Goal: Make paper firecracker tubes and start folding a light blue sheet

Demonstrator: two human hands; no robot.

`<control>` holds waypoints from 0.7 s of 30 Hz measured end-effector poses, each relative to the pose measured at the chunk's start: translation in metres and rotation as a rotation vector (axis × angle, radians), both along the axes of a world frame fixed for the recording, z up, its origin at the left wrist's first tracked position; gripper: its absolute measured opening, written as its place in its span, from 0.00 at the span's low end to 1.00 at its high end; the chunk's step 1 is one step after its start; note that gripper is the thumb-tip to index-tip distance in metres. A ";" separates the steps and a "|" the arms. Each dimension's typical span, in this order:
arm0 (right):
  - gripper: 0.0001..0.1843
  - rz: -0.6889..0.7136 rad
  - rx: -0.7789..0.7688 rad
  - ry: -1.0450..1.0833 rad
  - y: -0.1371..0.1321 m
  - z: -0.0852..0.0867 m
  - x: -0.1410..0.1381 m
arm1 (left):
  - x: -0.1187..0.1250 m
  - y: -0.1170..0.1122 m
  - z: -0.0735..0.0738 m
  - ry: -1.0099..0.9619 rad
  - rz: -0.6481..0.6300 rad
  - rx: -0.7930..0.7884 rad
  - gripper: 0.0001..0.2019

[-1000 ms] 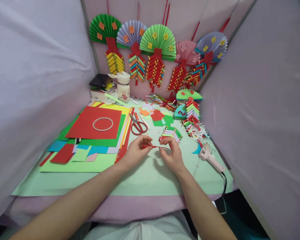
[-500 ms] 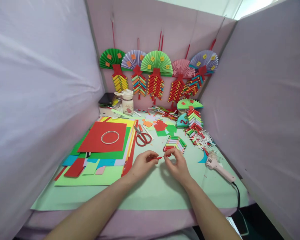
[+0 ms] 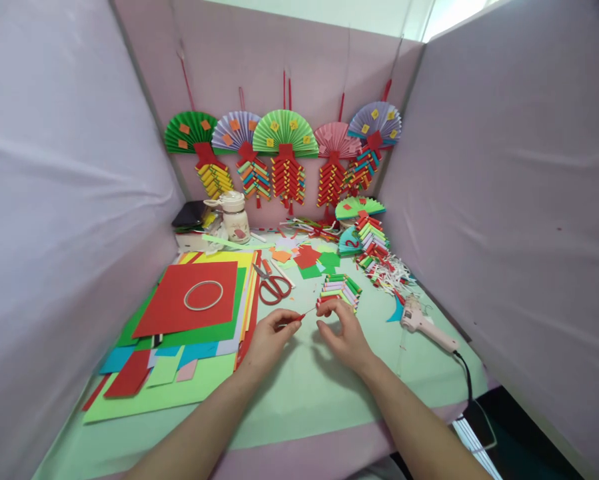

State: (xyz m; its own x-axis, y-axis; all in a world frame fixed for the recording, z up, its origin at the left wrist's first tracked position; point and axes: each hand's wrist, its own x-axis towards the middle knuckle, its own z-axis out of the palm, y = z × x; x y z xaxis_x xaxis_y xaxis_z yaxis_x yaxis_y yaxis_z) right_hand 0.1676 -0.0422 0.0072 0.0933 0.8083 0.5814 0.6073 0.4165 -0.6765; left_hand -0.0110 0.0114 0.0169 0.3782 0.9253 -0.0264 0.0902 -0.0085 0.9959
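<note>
My left hand (image 3: 273, 339) pinches a small red paper roll (image 3: 300, 318) between thumb and fingertips. A thin pale stick or wire (image 3: 310, 311) sticks out of the roll toward my right hand. My right hand (image 3: 346, 337) has its thumb and fingers apart, with its fingertips close to the end of the stick; whether they touch it I cannot tell. Just beyond my right hand lies a chevron of green, lilac and red paper rolls (image 3: 340, 288). Red-handled scissors (image 3: 274, 289) lie beyond my left hand.
Stacked coloured paper (image 3: 189, 287) with a ring (image 3: 203, 295) on it lies left. A glue gun (image 3: 429, 328) with its cord is at right, near paper shreds (image 3: 394, 272). A white jar (image 3: 236, 218) stands at the back. Folded paper fans (image 3: 285, 133) hang on the wall.
My right hand has opened and drawn slightly away from the roll, leaving more of the thin stick showing. The left hand still pinches the roll. The camera view has shifted right.
</note>
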 end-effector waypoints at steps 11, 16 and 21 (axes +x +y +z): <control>0.06 0.003 -0.028 -0.077 0.000 0.000 0.001 | -0.001 0.003 0.006 -0.446 0.023 -0.559 0.12; 0.08 0.025 -0.051 -0.221 0.003 0.002 0.005 | -0.005 0.013 0.007 -0.622 0.127 -0.782 0.11; 0.10 0.047 -0.092 -0.362 0.007 0.003 0.007 | -0.004 0.017 0.002 -0.667 0.185 -0.914 0.10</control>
